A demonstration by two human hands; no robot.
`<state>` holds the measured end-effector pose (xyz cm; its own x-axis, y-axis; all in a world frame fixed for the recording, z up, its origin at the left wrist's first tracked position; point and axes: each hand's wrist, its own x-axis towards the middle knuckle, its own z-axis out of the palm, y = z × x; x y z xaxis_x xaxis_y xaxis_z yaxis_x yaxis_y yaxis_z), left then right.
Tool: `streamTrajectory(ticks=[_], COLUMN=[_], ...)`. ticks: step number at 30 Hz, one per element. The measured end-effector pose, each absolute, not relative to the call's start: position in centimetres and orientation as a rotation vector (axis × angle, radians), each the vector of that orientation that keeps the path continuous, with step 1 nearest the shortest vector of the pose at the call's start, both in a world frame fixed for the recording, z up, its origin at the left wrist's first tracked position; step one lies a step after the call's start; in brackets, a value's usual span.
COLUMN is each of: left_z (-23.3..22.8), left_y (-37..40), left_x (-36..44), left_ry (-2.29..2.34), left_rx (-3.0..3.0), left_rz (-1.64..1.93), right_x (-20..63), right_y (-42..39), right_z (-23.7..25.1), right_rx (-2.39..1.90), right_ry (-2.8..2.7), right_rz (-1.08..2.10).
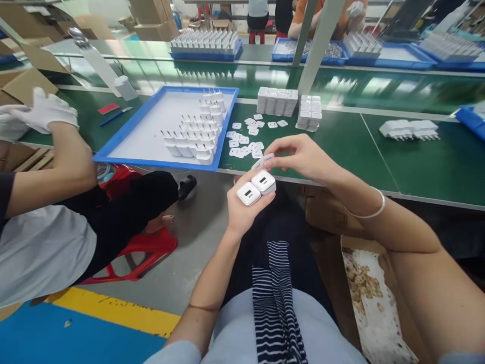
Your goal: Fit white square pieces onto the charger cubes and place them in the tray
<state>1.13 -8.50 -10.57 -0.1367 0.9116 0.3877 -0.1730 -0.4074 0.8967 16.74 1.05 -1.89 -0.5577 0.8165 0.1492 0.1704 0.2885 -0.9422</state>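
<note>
Our left hand (242,212) clasps two chargers (257,187) between thumb and fingers near the bench (348,141), ports (248,193) facing up at us, the pair's long axis rising from lower left to upper right. Just beyond, our right hand (299,156) pinches a tilted plate (262,162) in its fingertips, its length slanting likewise. Farther off lie loose plates (244,140), beside a tray (159,163) of pins-up plugs (207,135)
</note>
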Motion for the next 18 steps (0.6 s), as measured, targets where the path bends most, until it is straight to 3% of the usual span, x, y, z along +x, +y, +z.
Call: streamTrajectory(ticks=[6, 18], left_z=[-8.6, -7.2], left_y=[-9.2, -9.6], left_x=[2.9, 3.2], left_ry=[1.015, 1.05], left_rx=[1.799, 2.112], left_rz=[1.744, 1.655], right_x=[20.8, 23.1], right_y=[-2.9, -6.3], right_z=[-1.1, -0.5], right_rx=[-0.874, -0.789], right_ry=[-1.742, -1.955], right_rz=[0.975, 1.207])
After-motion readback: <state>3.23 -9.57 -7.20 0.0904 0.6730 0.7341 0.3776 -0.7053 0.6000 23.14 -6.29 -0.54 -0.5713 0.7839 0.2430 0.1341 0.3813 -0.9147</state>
